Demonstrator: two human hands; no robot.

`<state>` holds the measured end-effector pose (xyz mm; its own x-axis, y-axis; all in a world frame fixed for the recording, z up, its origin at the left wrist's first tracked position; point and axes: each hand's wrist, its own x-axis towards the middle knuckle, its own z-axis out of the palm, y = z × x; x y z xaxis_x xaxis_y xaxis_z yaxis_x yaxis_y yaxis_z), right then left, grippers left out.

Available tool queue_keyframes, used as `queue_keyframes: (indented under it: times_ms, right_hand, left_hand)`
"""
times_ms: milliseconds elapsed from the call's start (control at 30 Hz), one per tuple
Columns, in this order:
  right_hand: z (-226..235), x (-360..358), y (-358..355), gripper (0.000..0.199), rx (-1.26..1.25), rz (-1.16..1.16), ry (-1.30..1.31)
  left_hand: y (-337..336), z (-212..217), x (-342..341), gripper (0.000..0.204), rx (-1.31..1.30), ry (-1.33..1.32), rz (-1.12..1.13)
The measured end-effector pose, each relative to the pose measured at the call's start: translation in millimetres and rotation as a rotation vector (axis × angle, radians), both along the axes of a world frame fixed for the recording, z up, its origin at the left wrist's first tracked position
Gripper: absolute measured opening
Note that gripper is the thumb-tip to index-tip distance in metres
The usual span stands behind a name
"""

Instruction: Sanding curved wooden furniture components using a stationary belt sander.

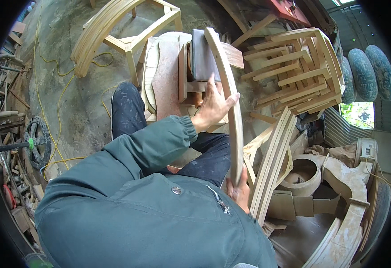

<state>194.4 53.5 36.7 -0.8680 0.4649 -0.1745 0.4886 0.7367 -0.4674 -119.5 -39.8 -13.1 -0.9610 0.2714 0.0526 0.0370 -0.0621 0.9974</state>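
Note:
A long curved wooden strip (230, 94) runs upright through the middle, its far end beside a flat grey panel (201, 56) that looks like a sander's belt. My left hand (214, 103) holds the strip around its middle, thumb across the wood and a finger stretched toward the panel. My right hand (239, 191) grips the strip's near end, close to my body; part of its fingers is hidden behind the wood. The grey panel stands on a wooden stand with a reddish board (168, 73) beside it.
Curved wooden frames stand at the far left (153, 31) and right (302, 71). Stacked strips (273, 165) lean close to my right hand. A large pale duct housing (354, 178) stands at right. A yellow cord (60, 111) crosses the floor at left, near scrap wood (19, 196).

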Motion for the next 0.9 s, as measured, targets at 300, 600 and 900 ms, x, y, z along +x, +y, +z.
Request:
queue_keyframes:
  times_ms: [300,600,900]
  right_hand:
    - [154.5,67.5,17.5,0.086,-0.006,-0.076,-0.088]
    - [137.0,13.4,-2.1,0.076,0.047,0.064,0.065]
    - [191.0,-2.0,4.1,0.094,0.129,0.088,-0.149]
  left_hand:
    - [-30.4,54.7,-29.7,0.084,-0.439,1.184,-0.297]
    - [-1.4,27.9,-128.6,0.018,-0.288,1.265,0.101]
    - [1.7,33.8,-120.0,0.040,-0.196,1.130,0.027]
